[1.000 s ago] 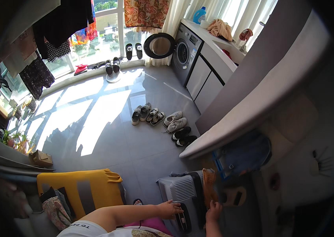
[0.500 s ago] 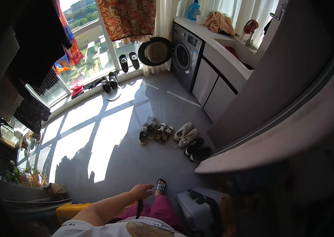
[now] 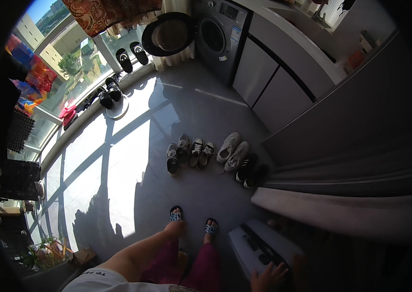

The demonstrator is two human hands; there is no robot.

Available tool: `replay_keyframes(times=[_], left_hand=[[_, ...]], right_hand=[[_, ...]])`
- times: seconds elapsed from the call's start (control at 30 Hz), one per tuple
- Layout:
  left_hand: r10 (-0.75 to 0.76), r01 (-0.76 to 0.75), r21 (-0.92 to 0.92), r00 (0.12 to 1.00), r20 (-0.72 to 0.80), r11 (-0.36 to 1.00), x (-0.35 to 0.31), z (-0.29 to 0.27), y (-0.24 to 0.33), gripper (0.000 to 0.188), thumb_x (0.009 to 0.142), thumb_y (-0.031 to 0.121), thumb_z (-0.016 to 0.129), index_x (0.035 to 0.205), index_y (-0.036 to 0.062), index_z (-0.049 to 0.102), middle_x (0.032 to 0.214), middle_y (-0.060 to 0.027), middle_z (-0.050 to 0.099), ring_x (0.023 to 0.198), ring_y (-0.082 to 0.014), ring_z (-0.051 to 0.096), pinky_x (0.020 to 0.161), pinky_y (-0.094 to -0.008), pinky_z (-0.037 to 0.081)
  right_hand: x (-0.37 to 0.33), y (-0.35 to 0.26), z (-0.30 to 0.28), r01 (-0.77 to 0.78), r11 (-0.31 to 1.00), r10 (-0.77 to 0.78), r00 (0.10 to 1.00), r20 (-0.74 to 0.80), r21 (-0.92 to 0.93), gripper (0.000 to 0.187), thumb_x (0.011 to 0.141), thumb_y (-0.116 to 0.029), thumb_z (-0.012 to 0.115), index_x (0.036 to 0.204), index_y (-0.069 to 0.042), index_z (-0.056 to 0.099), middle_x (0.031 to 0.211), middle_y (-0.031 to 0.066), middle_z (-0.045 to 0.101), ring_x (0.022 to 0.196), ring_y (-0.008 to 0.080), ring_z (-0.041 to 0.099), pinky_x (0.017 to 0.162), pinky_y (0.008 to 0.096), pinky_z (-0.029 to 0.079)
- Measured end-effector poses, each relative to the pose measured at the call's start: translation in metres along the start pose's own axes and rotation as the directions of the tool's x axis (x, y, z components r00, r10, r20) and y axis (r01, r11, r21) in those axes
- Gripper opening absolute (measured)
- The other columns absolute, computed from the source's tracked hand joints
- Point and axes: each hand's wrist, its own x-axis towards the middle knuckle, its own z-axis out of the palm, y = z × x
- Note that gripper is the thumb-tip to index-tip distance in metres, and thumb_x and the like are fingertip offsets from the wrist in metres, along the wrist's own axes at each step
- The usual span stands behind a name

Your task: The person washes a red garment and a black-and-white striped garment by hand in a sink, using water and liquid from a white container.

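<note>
My left hand (image 3: 175, 228) hangs in front of my body, over my left slipper (image 3: 176, 213). Its fingers are too blurred and turned away to make out. At the lower right, my right hand (image 3: 270, 277) rests with fingers spread at the near edge of a grey suitcase (image 3: 245, 246), beside the dark handle strip (image 3: 257, 243) on its top. The case stands on the floor to the right of my right slipper (image 3: 210, 226).
Several pairs of shoes (image 3: 230, 148) stand in a row ahead. Beyond are a washing machine (image 3: 213, 36) with its round door (image 3: 169, 35) swung out, and grey cabinets (image 3: 281, 90). A long pale padded board (image 3: 332, 209) juts in at right. Slippers (image 3: 110, 92) line the window ledge.
My right hand has come into view at the suitcase. My left arm has lowered and swung left. Both slippered feet now show, and the view has tilted down and turned.
</note>
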Motion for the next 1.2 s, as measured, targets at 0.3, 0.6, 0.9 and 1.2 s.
replay_keyframes(times=[0.3,0.6,0.9,1.2], left_hand=[[-0.113,0.112,-0.011,0.993,-0.036,0.994,0.059,-0.009,-0.059,0.034,0.083,0.030,0.054,0.110,0.0136,0.065,0.099,-0.0153,0.067,0.093,-0.0338,0.063,0.082,-0.0405,0.050],[-0.244,0.230,-0.143,0.966,-0.091,0.963,0.175,-0.046,-0.079,0.042,0.082,0.035,0.059,0.118,0.0122,0.059,0.106,-0.0151,0.065,0.100,-0.0335,0.060,0.087,-0.0410,0.048],[-0.208,0.248,0.048,0.890,-0.406,0.968,0.414,-0.080,-0.144,0.077,0.076,0.029,0.068,0.143,0.0217,0.029,0.151,-0.0032,0.022,0.138,-0.0335,0.021,0.105,-0.0563,0.026],[-0.605,0.598,-0.105,0.765,-0.223,0.795,0.438,-0.033,-0.163,0.070,0.076,0.049,0.061,0.139,0.0341,0.033,0.154,-0.0121,0.005,0.140,-0.0409,0.000,0.104,-0.0682,0.010]], right_hand=[[0.031,-0.012,0.013,-0.110,0.993,0.102,0.983,-0.154,-0.044,0.063,0.070,-0.041,0.072,0.128,-0.026,0.054,0.149,0.0119,0.026,0.136,0.0429,0.017,0.099,0.0621,0.029],[0.075,-0.045,0.045,0.089,0.990,-0.020,0.861,-0.508,0.112,0.057,0.076,-0.037,0.067,0.125,-0.011,0.054,0.139,0.0201,0.039,0.130,0.0474,0.028,0.100,0.0621,0.025],[0.191,-0.294,0.183,0.370,0.479,-0.284,0.923,-0.258,0.796,0.064,0.080,-0.024,0.066,0.133,0.001,0.040,0.131,0.0260,0.044,0.123,0.0421,0.040,0.104,0.0463,0.033],[0.214,-0.338,0.226,0.572,0.424,-0.646,0.734,-0.208,0.702,0.058,0.082,-0.021,0.063,0.131,0.000,0.042,0.122,0.0252,0.050,0.112,0.0417,0.048,0.098,0.0444,0.039]])
